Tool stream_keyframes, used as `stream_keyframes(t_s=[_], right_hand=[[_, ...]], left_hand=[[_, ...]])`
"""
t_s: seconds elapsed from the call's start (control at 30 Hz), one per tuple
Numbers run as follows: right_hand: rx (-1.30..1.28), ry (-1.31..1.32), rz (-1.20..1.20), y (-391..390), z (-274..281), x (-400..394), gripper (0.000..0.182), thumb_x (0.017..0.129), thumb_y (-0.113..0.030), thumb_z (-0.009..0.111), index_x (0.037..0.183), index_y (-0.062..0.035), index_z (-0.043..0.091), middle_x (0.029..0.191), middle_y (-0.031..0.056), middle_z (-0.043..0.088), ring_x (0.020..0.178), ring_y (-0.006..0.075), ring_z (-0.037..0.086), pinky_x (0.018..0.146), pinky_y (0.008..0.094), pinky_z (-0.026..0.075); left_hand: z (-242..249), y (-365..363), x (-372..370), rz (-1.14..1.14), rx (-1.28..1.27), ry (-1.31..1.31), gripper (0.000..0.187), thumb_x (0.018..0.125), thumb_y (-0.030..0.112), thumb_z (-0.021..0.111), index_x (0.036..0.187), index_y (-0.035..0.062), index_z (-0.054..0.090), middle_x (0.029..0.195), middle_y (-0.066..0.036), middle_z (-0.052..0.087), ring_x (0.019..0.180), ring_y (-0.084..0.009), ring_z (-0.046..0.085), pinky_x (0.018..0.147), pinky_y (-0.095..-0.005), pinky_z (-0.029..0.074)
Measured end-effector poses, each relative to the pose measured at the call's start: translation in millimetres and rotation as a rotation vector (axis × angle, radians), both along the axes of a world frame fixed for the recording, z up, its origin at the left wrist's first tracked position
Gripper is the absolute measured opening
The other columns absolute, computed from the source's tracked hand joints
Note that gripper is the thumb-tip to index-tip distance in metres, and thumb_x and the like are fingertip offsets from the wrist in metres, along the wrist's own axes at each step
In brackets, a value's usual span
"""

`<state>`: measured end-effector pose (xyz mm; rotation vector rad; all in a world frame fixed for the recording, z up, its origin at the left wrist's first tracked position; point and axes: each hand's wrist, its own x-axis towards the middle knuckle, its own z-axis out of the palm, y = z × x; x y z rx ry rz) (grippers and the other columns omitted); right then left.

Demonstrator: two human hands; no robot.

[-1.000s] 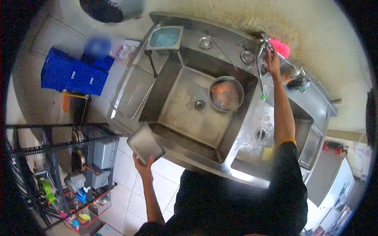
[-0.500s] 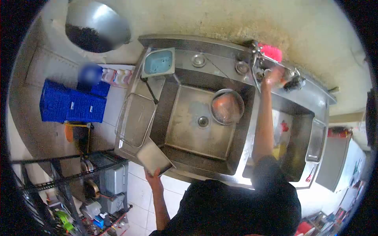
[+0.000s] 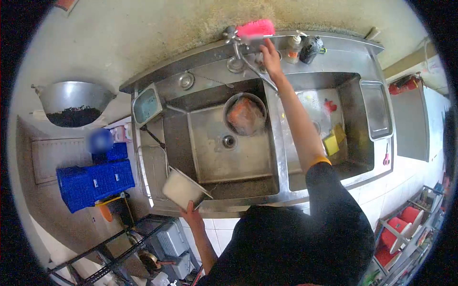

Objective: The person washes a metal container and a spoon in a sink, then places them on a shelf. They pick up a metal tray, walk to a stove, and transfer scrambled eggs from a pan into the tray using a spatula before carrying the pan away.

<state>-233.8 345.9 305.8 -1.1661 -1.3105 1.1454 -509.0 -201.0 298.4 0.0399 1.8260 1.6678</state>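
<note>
My left hand [image 3: 193, 215] grips the near edge of a rectangular steel food pan [image 3: 180, 188], tilted over the sink's front left corner. Over the back ledge reaches my right hand [image 3: 272, 59], fingers stretched out, fingertips right at the pink-bristled brush [image 3: 256, 29] beside the faucet [image 3: 234, 40]. Partly behind that hand, a small round item is hidden on the ledge. In the left basin [image 3: 214, 164] stands a round metal bowl [image 3: 230, 127] holding something orange-pink.
A yellow sponge [image 3: 331, 144] and a red item [image 3: 329, 105] lie in the right basin. A pump bottle [image 3: 294, 49] and a dark bottle [image 3: 311, 49] stand on the ledge. A steel pan of bluish liquid [image 3: 146, 106] sits back left, red-handled scissors [image 3: 386, 158] at right.
The view has swung to the right. My right hand has gone from the ledge items beside the faucet up to the pink brush. The left hand still holds the pan at the sink's front left.
</note>
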Motion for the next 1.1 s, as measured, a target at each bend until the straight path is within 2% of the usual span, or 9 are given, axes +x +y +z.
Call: stream_keyframes(t_s=[0.3,0.4,0.43,0.47,0.6,0.73,0.87,1.0,1.1], right_hand=[[0.309,-0.105,-0.212,-54,-13,26,0.034,0.092,-0.022,0.05,0.119,-0.001,0.051,0.114,0.0129,0.057,0.106,0.0193,0.053,0.09,0.0298,0.041],[0.064,-0.103,0.178,-152,12,-4,0.032,0.092,-0.028,0.051,0.11,-0.002,0.057,0.107,0.0061,0.06,0.094,0.0134,0.054,0.084,0.0258,0.041],[0.152,-0.144,0.309,-186,2,-20,0.031,0.093,-0.029,0.051,0.109,-0.0028,0.058,0.104,0.0059,0.06,0.092,0.0132,0.055,0.083,0.0264,0.042],[0.242,-0.173,0.439,-219,-7,-35,0.031,0.093,-0.03,0.05,0.108,-0.0037,0.058,0.102,0.0057,0.06,0.091,0.013,0.055,0.083,0.0271,0.042],[-0.735,0.211,1.01,-312,-128,-121,0.043,0.09,-0.038,0.051,0.117,-0.0054,0.052,0.104,0.0089,0.058,0.095,0.0172,0.055,0.084,0.0315,0.044],[-0.497,-0.068,0.906,-373,-69,-228,0.054,0.086,-0.045,0.054,0.119,-0.0027,0.05,0.109,0.0127,0.056,0.103,0.0214,0.052,0.087,0.037,0.042],[0.264,-0.486,0.378,-354,-64,-371,0.083,0.071,-0.055,0.066,0.131,-0.0046,0.038,0.124,0.0191,0.048,0.117,0.0345,0.044,0.096,0.0456,0.036],[-0.019,-0.676,0.457,-319,-73,-442,0.117,0.055,-0.064,0.074,0.139,-0.0034,0.02,0.136,0.0255,0.031,0.126,0.0371,0.032,0.099,0.0462,0.033],[-0.482,-0.138,0.854,-360,-70,-420,0.083,0.076,-0.058,0.053,0.139,-0.0098,0.027,0.141,0.013,0.029,0.127,0.0311,0.032,0.101,0.0442,0.03]], left_hand=[[35,-28,74,0.046,0.086,0.043,0.059,0.08,0.005,0.06,0.131,0.0033,0.031,0.123,-0.015,0.044,0.109,-0.0285,0.05,0.087,-0.0419,0.047],[25,-56,101,0.166,0.103,0.021,0.045,0.081,0.002,0.057,0.122,0.0024,0.038,0.114,-0.011,0.05,0.101,-0.0246,0.054,0.083,-0.0371,0.049],[39,-57,114,-0.068,-0.188,0.421,0.041,0.08,0.004,0.058,0.118,0.0028,0.041,0.112,-0.011,0.051,0.101,-0.025,0.054,0.084,-0.0396,0.049],[42,-58,121,0.264,0.128,0.061,0.042,0.08,0.008,0.059,0.118,0.0024,0.042,0.112,-0.012,0.051,0.103,-0.0269,0.053,0.085,-0.0424,0.049],[46,-118,153,0.487,0.278,-0.025,0.042,0.082,0.016,0.058,0.118,0.0008,0.041,0.114,-0.014,0.051,0.109,-0.0297,0.05,0.093,-0.0484,0.043],[69,-172,155,0.753,0.49,-0.225,0.039,0.084,0.018,0.054,0.117,0.0004,0.042,0.117,-0.015,0.05,0.113,-0.0306,0.047,0.098,-0.0513,0.037],[46,-254,124,0.839,0.521,-0.175,0.041,0.084,0.019,0.055,0.119,0.0015,0.042,0.117,-0.013,0.05,0.113,-0.03,0.048,0.097,-0.0514,0.038],[32,-334,91,0.925,0.451,-0.088,0.049,0.081,0.02,0.059,0.123,0.0069,0.039,0.117,-0.012,0.049,0.111,-0.0294,0.049,0.093,-0.0497,0.041],[38,-379,86,1.013,0.365,0.042,0.049,0.081,0.016,0.059,0.123,0.0059,0.037,0.116,-0.013,0.048,0.108,-0.0299,0.051,0.09,-0.0488,0.045]])
